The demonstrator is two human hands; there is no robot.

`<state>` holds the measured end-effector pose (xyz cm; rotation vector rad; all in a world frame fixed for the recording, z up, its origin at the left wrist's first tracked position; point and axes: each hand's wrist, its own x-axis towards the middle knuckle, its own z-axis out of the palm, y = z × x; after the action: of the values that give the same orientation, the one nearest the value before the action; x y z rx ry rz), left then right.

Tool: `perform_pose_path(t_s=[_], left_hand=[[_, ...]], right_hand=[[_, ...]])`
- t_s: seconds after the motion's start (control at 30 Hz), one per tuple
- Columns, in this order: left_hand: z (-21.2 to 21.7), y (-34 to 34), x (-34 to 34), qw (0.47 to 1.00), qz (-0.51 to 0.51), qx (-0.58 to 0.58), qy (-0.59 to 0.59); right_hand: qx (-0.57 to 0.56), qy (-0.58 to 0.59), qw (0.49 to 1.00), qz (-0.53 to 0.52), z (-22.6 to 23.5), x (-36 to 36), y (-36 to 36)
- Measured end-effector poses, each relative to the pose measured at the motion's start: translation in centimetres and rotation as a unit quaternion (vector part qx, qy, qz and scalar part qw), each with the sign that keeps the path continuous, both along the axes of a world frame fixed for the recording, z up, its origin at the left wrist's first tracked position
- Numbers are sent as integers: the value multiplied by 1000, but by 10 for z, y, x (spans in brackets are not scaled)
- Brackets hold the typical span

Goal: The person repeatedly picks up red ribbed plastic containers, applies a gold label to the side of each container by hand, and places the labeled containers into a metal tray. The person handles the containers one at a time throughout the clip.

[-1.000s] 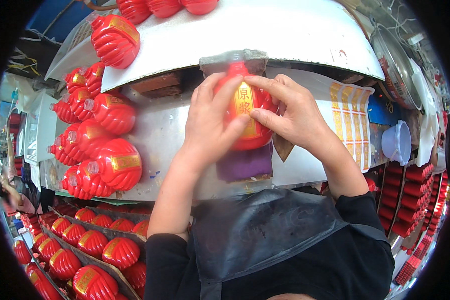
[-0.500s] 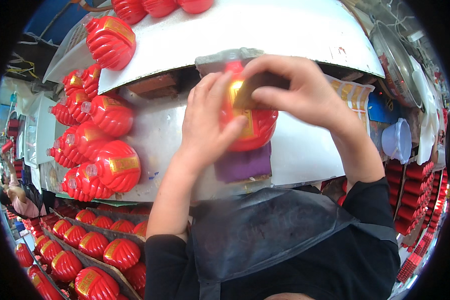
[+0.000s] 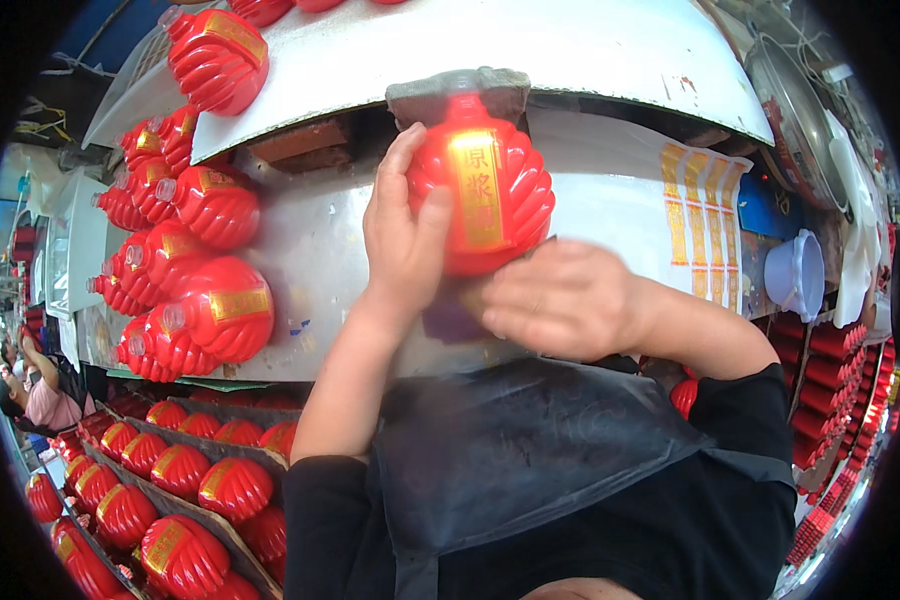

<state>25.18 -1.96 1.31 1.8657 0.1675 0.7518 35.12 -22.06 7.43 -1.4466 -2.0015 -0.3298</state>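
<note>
A red ribbed bottle [image 3: 526,190] with a gold label [image 3: 478,215] down its front lies on the bench. Its clear neck rests against a grey, worn block [image 3: 400,100]. My left hand [image 3: 402,220] is closed along the bottle's left side, steadying it. By the bottle's base is my right hand [image 3: 565,305], blurred by motion, with its fingers curled around a dark flat piece [image 3: 472,294] that is mostly hidden. A purple cloth [image 3: 450,322] shows under the base, partly covered by my right hand.
Several red bottles [image 3: 232,305] are grouped on the bench's left. A sheet of gold labels [image 3: 700,220] lies right, near a pale blue bucket [image 3: 795,278]. Behind is a raised white board [image 3: 590,50]. Racks of red bottles [image 3: 185,470] stand lower left; another person [image 3: 50,390] is far left.
My right hand has moved from the upper label down to the bottle's base, uncovering the gold label. My left hand stays at the bottle's left side, its fingers off the label.
</note>
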Motion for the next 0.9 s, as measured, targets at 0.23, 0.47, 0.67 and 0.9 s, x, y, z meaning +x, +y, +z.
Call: perform_pose_path(t_s=[0.23, 0.47, 0.67, 0.9], left_hand=[[3, -3, -1, 998, 5, -63, -1], [-2, -1, -2, 985, -36, -167, -15], [-5, 1, -2, 956, -76, -278, -52], [14, -3, -8, 980, -51, -191, 20]], right_hand=[[64, 3, 993, -101, -1, 0, 3], [-22, 165, 974, -152, 4, -12, 8], [-71, 141, 937, -312, 37, 48, 69], [-117, 242, 948, -172, 45, 64, 62]])
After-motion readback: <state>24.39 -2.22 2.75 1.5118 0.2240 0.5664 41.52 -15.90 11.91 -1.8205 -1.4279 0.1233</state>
